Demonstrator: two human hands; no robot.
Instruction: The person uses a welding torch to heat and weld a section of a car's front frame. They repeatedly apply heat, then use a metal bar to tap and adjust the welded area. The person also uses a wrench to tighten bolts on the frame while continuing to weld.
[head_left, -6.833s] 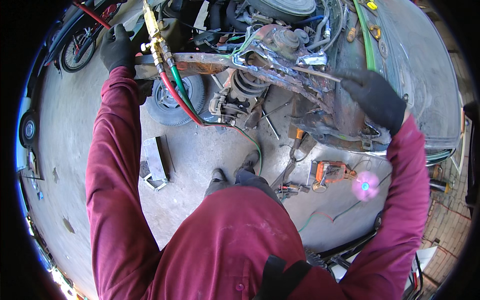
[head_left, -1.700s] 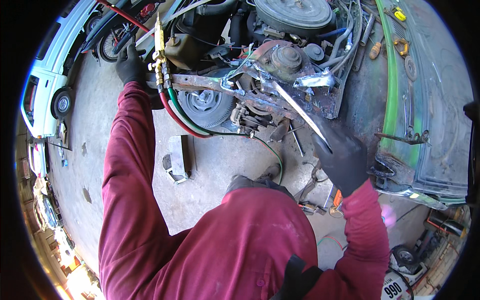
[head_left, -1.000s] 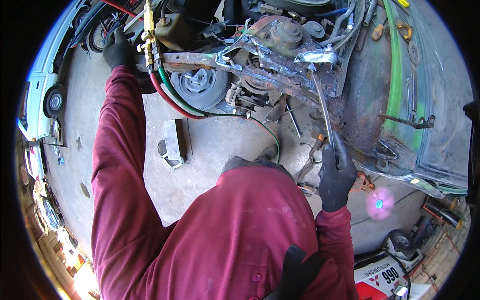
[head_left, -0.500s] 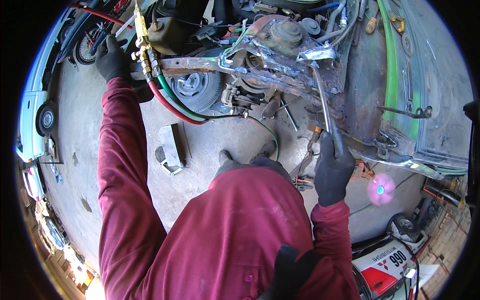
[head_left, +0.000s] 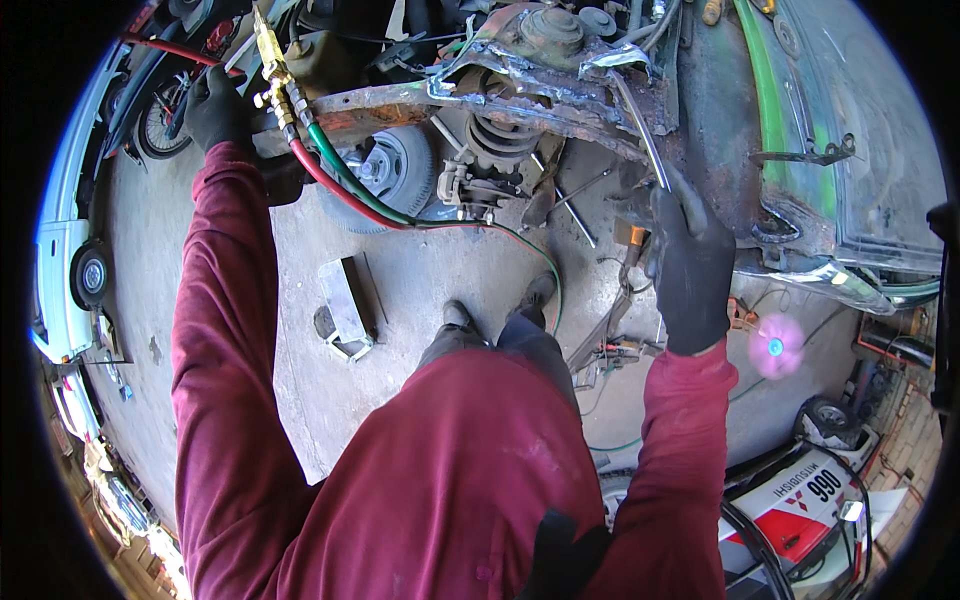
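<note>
Here, my right grip (head_left: pixel 692 260) is closed around the near end of a metal bar (head_left: pixel 642 132), whose far tip lies by the crumpled flap (head_left: pixel 615 57) on the car body. The bar looks stiff, fairly light, perhaps slick, so that near end seems best to hold. My left grip (head_left: pixel 219 112) is by the rusty rail (head_left: pixel 370 97); whether it's clamped, I can't tell.
</note>
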